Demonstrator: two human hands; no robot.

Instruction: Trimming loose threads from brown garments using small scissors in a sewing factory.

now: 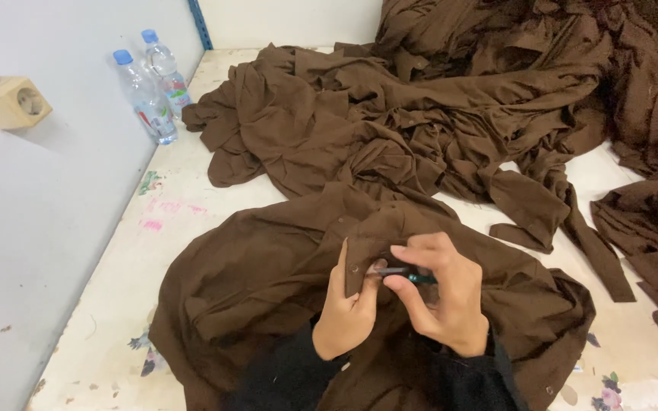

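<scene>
The left hand (346, 310) pinches a folded edge of the brown garment (268, 281), near a small button, and holds it upright. The right hand (442, 298) grips a small cutting tool (409, 275) with a teal handle; its tip touches the same edge, just beside the left thumb. The garment lies spread under both hands and over the near side of the white table (116, 304), so the work is directly between the fingers. Judging from this, the trimming of this piece seems in progress, not finished. Further away, a big heap of brown garments (451, 114) covers the table, and it cannot be told which are already done. At the far left, two plastic water bottles (154, 84) stand by the wall, below a socket (13, 103).
</scene>
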